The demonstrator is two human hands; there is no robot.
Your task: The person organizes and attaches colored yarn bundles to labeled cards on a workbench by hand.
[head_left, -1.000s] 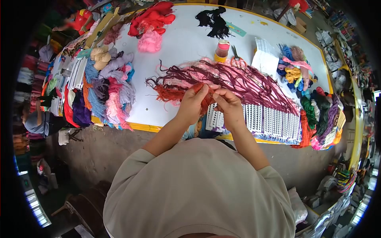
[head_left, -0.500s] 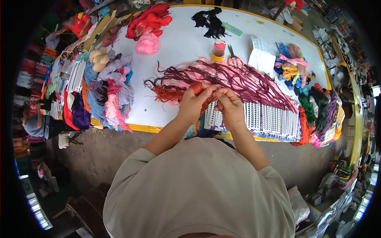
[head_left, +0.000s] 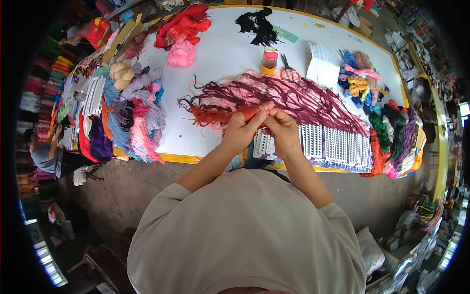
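My left hand (head_left: 241,131) is closed around a bundle of orange-red thread (head_left: 250,113), part of which shows over the index finger. The fingertips of my right hand (head_left: 284,131) are pinched together and meet those of the left; a strand between them is too fine to make out. Loose orange-red thread (head_left: 208,116) trails on the table to the left of my hands. Just beyond lies a wide spread of maroon and pink threads (head_left: 293,95). Below it, white cards with rows of holes (head_left: 323,144) line the table's near edge.
Dark-handled scissors (head_left: 285,62) stand by a cup-like container (head_left: 269,61). Skeins of many colours lie at the left (head_left: 139,108) and right (head_left: 399,134). Red (head_left: 183,27), pink (head_left: 181,53) and black thread (head_left: 255,25) lie at the back. Two people (head_left: 95,32) are at the left.
My right hand has shifted slightly left and up against the left fingertips. My left hand has turned a little, and the orange-red bundle now tilts up toward the right.
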